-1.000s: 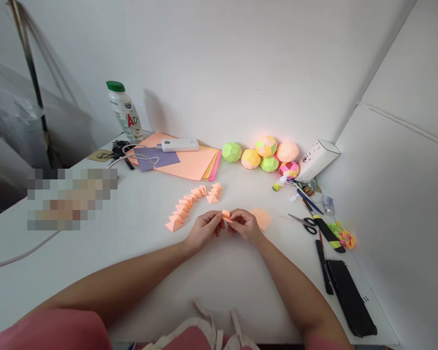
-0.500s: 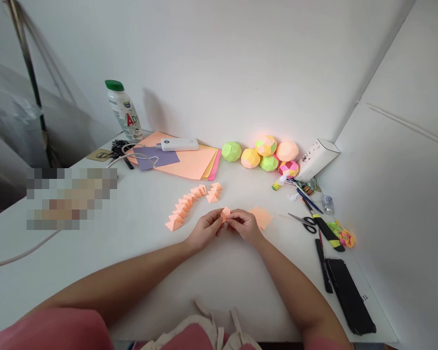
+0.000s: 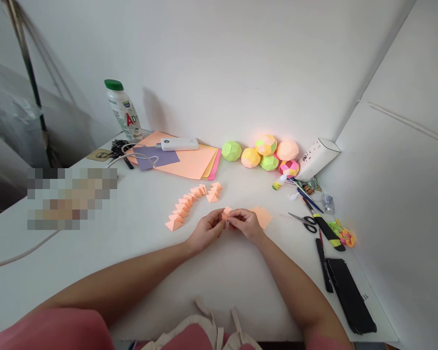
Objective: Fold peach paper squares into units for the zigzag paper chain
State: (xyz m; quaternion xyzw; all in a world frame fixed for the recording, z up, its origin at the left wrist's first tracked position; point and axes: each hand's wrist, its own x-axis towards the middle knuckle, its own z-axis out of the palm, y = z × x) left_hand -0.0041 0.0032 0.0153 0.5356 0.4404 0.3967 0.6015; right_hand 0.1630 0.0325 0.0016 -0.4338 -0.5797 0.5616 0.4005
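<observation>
- White table (image 3: 146, 291) against a plain wall (image 3: 211, 58).
- Left hand (image 3: 206, 231) and right hand (image 3: 246, 224) — both pinching one small peach paper piece (image 3: 227, 213) between them.
- Peach folded units (image 3: 181, 208) — in rows, beyond the left hand.

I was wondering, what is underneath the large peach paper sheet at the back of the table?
Edges of a yellow paper sheet and a pink paper sheet show past the right side of the large peach paper sheet; whatever else it covers is hidden.
</observation>
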